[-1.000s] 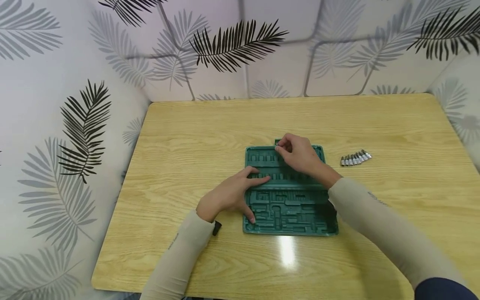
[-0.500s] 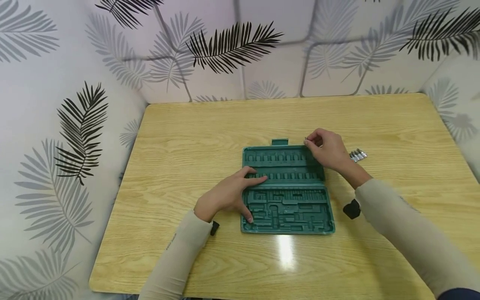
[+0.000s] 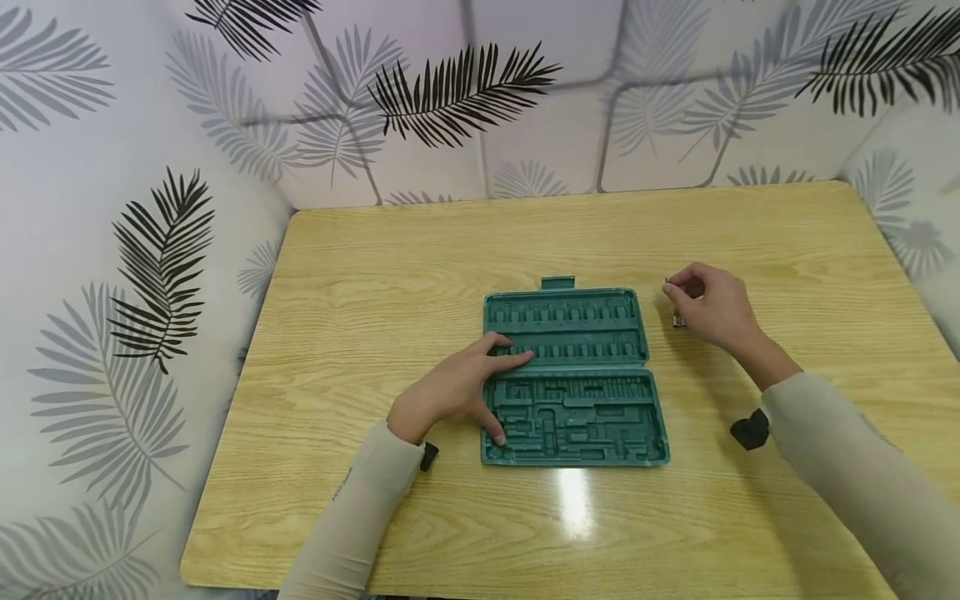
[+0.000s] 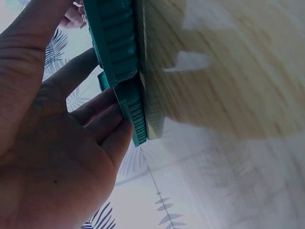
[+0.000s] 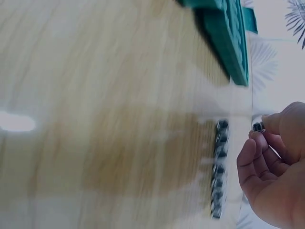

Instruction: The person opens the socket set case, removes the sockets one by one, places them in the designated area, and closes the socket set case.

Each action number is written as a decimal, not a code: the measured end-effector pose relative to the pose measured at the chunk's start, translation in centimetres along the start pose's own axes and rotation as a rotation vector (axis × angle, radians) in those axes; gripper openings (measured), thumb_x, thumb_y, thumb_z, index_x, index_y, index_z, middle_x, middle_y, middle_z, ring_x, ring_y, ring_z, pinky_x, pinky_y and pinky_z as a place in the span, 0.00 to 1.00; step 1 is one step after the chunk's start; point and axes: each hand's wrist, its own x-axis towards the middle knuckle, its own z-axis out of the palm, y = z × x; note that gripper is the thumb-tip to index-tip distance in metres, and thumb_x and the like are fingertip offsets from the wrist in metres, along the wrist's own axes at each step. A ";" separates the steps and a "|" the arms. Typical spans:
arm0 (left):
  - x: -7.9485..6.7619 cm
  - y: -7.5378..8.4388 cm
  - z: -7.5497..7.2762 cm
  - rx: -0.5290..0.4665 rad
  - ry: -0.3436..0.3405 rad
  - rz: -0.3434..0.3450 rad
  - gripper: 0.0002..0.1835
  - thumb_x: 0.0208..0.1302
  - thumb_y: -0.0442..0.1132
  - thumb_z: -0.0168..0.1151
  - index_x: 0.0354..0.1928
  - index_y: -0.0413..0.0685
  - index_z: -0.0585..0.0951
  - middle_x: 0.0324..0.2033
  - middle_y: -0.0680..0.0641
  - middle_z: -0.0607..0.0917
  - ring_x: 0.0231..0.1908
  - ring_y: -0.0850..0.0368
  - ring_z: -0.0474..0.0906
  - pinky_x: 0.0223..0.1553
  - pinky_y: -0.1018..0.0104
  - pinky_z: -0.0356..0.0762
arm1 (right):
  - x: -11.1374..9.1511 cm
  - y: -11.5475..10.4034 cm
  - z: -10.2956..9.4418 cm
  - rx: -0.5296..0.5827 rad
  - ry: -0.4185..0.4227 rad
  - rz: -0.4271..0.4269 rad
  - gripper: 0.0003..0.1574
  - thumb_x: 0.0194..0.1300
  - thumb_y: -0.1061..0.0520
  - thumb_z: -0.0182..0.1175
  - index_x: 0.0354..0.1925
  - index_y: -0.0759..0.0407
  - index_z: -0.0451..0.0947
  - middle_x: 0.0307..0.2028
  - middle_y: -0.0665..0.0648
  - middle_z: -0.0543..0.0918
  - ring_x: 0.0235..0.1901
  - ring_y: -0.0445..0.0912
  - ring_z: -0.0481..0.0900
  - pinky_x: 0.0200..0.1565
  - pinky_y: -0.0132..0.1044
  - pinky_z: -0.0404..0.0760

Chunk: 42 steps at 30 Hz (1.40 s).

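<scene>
A green molded tool case lies unfolded on the table, its two halves full of shaped slots. My left hand rests on the case's left edge, thumb and fingers spread over both halves. In the left wrist view, fingers touch the case's side wall. To the right of the case, my right hand pinches a small metal bit socket between thumb and fingertip, just above the table. A row of bit sockets lies beside that hand, mostly hidden under it in the head view.
The wooden table extends around the case on all sides. A latch flap sticks out from the case's far edge. Black pieces show at both wrists. Leaf-patterned curtains stand behind the table and to its left.
My right hand has moved right, from over the far half of the case to above the row of bit sockets, carrying a small bit socket. My left hand stays on the case.
</scene>
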 end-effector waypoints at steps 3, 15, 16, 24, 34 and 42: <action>0.0 0.0 0.0 -0.006 -0.001 -0.001 0.67 0.44 0.53 0.93 0.86 0.63 0.64 0.83 0.43 0.61 0.79 0.41 0.68 0.71 0.48 0.79 | -0.3 1.0 -0.6 -0.030 0.016 0.015 0.20 0.84 0.49 0.59 0.54 0.66 0.84 0.47 0.70 0.88 0.40 0.52 0.83 0.32 0.32 0.76; -0.1 0.0 -0.1 -0.013 -0.003 -0.017 0.67 0.44 0.53 0.93 0.86 0.64 0.64 0.83 0.43 0.60 0.79 0.41 0.67 0.71 0.48 0.78 | -1.0 3.8 -2.9 -0.071 0.044 0.065 0.22 0.84 0.48 0.57 0.55 0.65 0.85 0.50 0.71 0.88 0.47 0.58 0.84 0.34 0.29 0.75; -0.1 0.0 -0.1 -0.012 -0.003 -0.018 0.67 0.44 0.53 0.93 0.87 0.64 0.64 0.83 0.43 0.60 0.79 0.41 0.67 0.71 0.48 0.78 | -1.1 4.0 -3.0 -0.073 0.048 0.068 0.22 0.84 0.48 0.58 0.55 0.65 0.85 0.50 0.71 0.88 0.47 0.58 0.84 0.34 0.29 0.75; 0.0 0.0 -0.2 0.000 -0.001 -0.011 0.67 0.44 0.54 0.93 0.87 0.64 0.63 0.83 0.43 0.61 0.78 0.40 0.68 0.70 0.48 0.79 | -1.4 5.5 -4.1 -0.084 0.056 0.067 0.22 0.84 0.48 0.58 0.54 0.67 0.84 0.51 0.73 0.87 0.47 0.61 0.85 0.32 0.27 0.74; 0.0 0.1 0.0 -0.005 0.002 -0.008 0.67 0.44 0.53 0.93 0.87 0.64 0.64 0.83 0.42 0.61 0.79 0.41 0.68 0.71 0.48 0.78 | -1.3 6.8 -4.5 -0.084 0.042 0.120 0.24 0.84 0.47 0.58 0.56 0.67 0.83 0.52 0.74 0.86 0.49 0.61 0.85 0.32 0.25 0.74; 0.3 0.3 0.2 0.005 0.011 -0.003 0.67 0.44 0.54 0.93 0.87 0.64 0.64 0.83 0.43 0.61 0.79 0.41 0.68 0.71 0.49 0.78 | -0.7 6.9 -4.7 -0.113 0.010 0.121 0.27 0.84 0.45 0.57 0.56 0.67 0.85 0.54 0.75 0.86 0.53 0.67 0.85 0.37 0.31 0.75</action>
